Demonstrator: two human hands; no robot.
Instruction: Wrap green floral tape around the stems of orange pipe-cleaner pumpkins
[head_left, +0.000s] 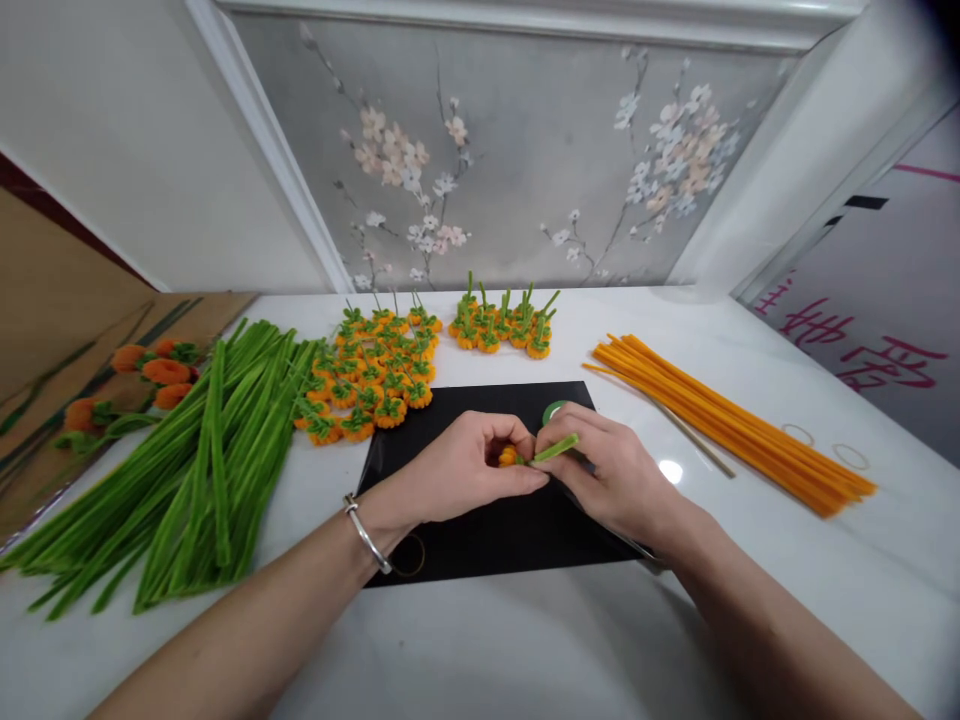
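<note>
Over a black mat (480, 540), my two hands meet. My left hand (480, 460) has its fingers curled around a small orange pipe-cleaner pumpkin (509, 456), mostly hidden by the fingers. A short green pipe cleaner (556, 448) is pinched in my right hand (611, 465), its free end sticking up to the right and its other end against the pumpkin's top. Behind my right hand, a round green and white object (553, 410) shows in part; I cannot tell what it is.
Green pipe cleaners (217, 470) are heaped on the left, beside cardboard with orange shapes (166, 371). Finished-looking pumpkins (367, 375) stand in rows behind the mat, with another group (502, 325) farther back. Orange pipe cleaners (735, 420) and a thin stick (694, 438) lie right.
</note>
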